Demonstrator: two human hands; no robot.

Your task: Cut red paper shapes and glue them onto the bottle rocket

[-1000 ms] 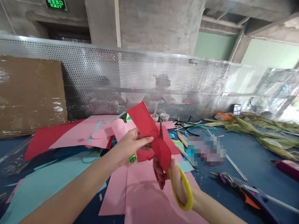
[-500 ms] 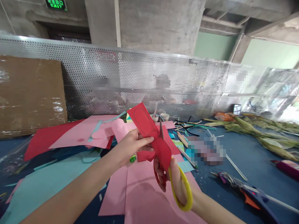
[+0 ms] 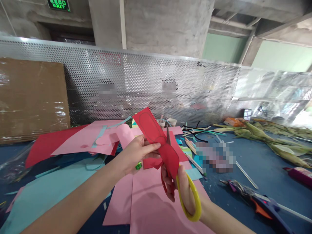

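My left hand (image 3: 136, 152) pinches a strip of red paper (image 3: 152, 131) with a pencilled oval outline, holding it up above the table. My right hand (image 3: 181, 190) grips scissors (image 3: 188, 198) with one yellow and one red handle loop. The blade tip pokes up through the red paper near its middle. The lower part of the red paper hangs over my right fingers and hides part of the scissors.
Pink (image 3: 151, 208), red (image 3: 46, 143) and light blue (image 3: 44, 191) paper sheets cover the blue table. Sticks and straws (image 3: 195, 131) lie behind, corn husks (image 3: 270, 136) at the right, a glue gun (image 3: 265, 204) near the right front. A cardboard sheet (image 3: 31, 97) leans against a perforated metal screen.
The scissors and red paper shifted only slightly; my right hand sits a little lower. Both hands keep their grips.
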